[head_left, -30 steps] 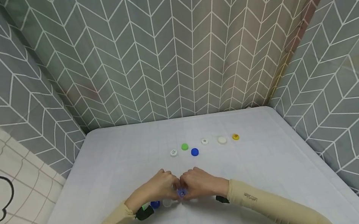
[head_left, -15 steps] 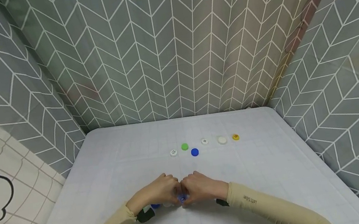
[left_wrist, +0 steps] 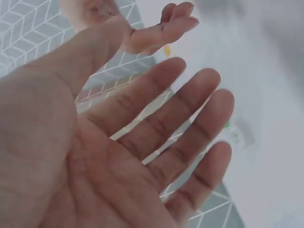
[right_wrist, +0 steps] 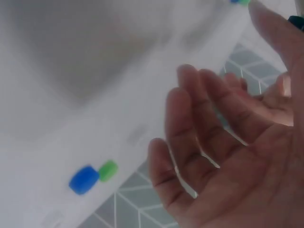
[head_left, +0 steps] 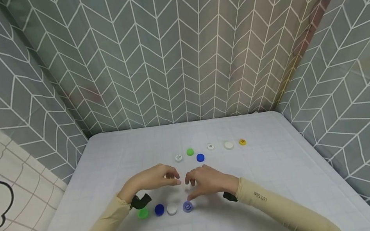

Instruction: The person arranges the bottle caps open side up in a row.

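My left hand [head_left: 156, 178] is lifted over the table, its fingers relaxed and slightly bent, and it holds nothing. Facing it, my right hand [head_left: 206, 181] also has loosely spread fingers with nothing between them; its thumb tip is just above a translucent purplish-blue cap [head_left: 188, 206] on the cloth. That cap ends a row of round bottle caps near me: a white cap [head_left: 172, 209], a dark blue cap [head_left: 159, 210] and a green cap [head_left: 143, 213] below my left wrist. In the left wrist view the left palm and fingers [left_wrist: 190, 114] show plainly.
Farther back on the white-covered table [head_left: 122, 148] lie more caps: a marked white one [head_left: 178, 158], a green one [head_left: 190, 152], a blue one [head_left: 200, 157], another white one [head_left: 210, 146], a cream one [head_left: 228, 145] and a yellow one [head_left: 243, 142]. Patterned curtains [head_left: 176, 53] surround the table.
Both hands were together, fingering the purplish-blue cap; they have let it go, moved apart and risen away from it. The near row of caps is now uncovered. The far caps have not moved.
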{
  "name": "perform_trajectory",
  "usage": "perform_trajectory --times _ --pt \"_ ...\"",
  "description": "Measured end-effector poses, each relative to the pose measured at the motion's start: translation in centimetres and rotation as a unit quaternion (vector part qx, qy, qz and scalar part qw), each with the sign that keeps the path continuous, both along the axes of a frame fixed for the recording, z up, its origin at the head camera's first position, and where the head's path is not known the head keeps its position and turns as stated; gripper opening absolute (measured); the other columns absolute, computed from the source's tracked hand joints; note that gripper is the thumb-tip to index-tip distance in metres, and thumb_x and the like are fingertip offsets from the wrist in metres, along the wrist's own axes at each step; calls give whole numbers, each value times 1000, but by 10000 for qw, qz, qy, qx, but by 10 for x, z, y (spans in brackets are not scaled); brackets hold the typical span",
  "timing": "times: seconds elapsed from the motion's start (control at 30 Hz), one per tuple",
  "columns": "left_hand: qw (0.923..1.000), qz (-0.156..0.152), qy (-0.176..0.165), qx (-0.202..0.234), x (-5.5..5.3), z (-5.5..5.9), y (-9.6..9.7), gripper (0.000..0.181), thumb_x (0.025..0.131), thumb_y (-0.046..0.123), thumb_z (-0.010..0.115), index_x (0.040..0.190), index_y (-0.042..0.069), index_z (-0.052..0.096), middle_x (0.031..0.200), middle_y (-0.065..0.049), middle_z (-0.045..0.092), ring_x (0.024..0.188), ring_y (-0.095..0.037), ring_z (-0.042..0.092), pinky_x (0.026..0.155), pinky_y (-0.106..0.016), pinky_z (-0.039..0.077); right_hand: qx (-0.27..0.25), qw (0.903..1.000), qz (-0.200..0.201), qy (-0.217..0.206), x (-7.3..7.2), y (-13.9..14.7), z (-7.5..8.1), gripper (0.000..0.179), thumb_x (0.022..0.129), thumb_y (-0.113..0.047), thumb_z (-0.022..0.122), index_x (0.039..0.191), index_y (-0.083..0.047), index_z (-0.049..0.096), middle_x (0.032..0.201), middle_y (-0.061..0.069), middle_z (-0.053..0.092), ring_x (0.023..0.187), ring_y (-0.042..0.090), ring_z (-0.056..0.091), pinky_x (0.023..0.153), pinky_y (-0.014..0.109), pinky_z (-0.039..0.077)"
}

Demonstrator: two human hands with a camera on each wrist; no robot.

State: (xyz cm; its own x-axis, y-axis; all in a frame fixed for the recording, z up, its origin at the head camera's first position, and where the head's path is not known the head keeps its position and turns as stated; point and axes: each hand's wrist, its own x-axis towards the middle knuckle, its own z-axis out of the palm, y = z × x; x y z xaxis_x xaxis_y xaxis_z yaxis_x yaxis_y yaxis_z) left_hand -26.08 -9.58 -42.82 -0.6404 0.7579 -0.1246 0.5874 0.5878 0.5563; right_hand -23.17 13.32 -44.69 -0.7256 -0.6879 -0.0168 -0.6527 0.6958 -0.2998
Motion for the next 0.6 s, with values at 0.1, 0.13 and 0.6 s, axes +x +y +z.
perform_trajectory --times 0.1,0.13,0.6 --pt "10000 -18 34 40 -5 9 0 41 93 44 61 113 10 68 100 6 69 93 -10 63 80 -29 52 -326 9994 -133 3 -8 4 8 48 76 -48 78 108 -14 70 95 -2 71 84 11 64 71 24 49" --pt "10000 3 78 58 -7 10 1 41 92 44 61 114 10 68 102 5 70 96 -11 63 83 -32 53 -437 9988 -222 47 -11 4 10 47 77 -47 78 108 -13 70 96 -1 71 86 12 64 71 25 49" --pt "9847 1322 1014 509 -62 -14 -3 43 86 22 73 122 1 61 102 -12 69 92 -20 64 80 -37 53 -1336 9781 -1455 661 -71 0 4 50 80 -37 78 122 -13 65 106 8 70 93 23 65 78 39 51"
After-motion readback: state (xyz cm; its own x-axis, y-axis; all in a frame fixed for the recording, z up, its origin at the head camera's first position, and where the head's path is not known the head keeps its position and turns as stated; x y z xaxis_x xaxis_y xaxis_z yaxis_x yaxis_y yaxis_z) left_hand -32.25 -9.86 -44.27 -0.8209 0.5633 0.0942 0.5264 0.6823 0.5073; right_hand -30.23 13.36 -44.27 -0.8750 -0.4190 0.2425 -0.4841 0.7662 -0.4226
